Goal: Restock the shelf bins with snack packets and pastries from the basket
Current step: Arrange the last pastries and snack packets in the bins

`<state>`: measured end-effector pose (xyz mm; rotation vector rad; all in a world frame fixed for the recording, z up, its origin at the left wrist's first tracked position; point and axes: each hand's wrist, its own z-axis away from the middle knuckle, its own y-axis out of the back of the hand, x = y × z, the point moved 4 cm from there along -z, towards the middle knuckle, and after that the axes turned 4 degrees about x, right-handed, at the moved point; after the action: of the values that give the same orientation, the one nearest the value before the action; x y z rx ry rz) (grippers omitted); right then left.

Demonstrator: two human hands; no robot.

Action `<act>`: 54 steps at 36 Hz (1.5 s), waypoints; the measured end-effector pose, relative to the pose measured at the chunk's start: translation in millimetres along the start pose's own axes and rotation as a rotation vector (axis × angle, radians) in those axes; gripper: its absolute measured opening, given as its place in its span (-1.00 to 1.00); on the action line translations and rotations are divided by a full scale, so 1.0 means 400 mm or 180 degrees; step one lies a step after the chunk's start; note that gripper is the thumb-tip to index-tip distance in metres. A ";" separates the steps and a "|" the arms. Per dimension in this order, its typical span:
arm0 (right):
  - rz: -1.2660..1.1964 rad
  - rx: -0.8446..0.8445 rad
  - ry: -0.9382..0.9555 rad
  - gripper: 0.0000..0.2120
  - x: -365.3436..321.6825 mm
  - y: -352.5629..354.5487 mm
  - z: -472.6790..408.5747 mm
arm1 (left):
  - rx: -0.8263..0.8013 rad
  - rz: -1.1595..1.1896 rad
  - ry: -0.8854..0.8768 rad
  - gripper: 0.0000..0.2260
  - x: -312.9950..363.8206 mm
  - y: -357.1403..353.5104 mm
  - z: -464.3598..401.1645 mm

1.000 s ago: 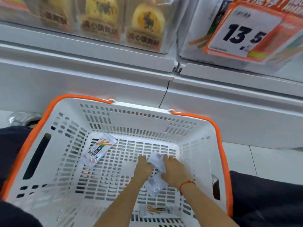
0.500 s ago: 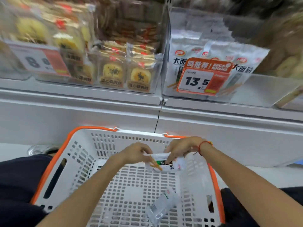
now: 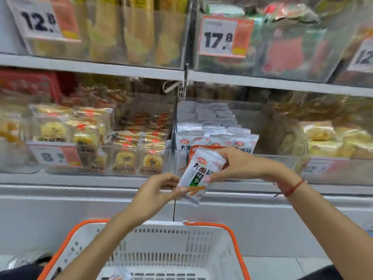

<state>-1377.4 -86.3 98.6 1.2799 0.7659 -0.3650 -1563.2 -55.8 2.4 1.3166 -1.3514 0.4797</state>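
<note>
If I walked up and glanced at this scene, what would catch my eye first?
Most likely the white snack packet held up at the centre, the left hand pinching its lower end and the right hand gripping its top. Just behind it is a shelf bin of matching white packets, with big price tags such as 17.8 on the shelf above. Below the hands sits a white basket with an orange rim.

Packet [image 3: 198, 174] now up at shelf bin [image 3: 232, 158]

Glossy white film snack packet [image 3: 198, 174], perforated matt white plastic basket [image 3: 173, 245] with orange rim, clear glossy plastic shelf bins [image 3: 153, 160], smooth white-painted metal shelf edge [image 3: 90, 67].
</note>
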 end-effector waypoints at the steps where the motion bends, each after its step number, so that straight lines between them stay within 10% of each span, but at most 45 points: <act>1: -0.0127 0.0241 0.0090 -0.77 -0.010 0.013 0.006 | 0.0093 0.0001 -0.0111 -0.90 0.030 0.004 -0.009; 7: -0.1561 0.1078 0.0621 -0.69 -0.050 0.077 0.029 | 0.0657 0.0157 -0.0526 -0.82 0.166 0.012 -0.069; 18: 0.0563 0.2358 0.0602 -0.79 -0.023 0.206 0.061 | 0.0690 -0.1494 -0.1149 -0.76 0.346 -0.008 -0.252; 38: 0.0451 0.1859 0.0313 -0.76 0.097 0.176 -0.060 | 0.0267 -0.2054 -0.0885 -0.84 0.294 0.010 -0.320; 54: -0.0373 0.1367 0.0133 -0.80 0.122 0.184 -0.057 | -0.1037 -0.2856 -0.0876 -0.65 0.321 -0.008 -0.392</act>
<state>-1302.9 -36.3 115.9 1.6511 0.8274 -0.6232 -1461.7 25.4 157.9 1.5748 -0.8599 -0.5265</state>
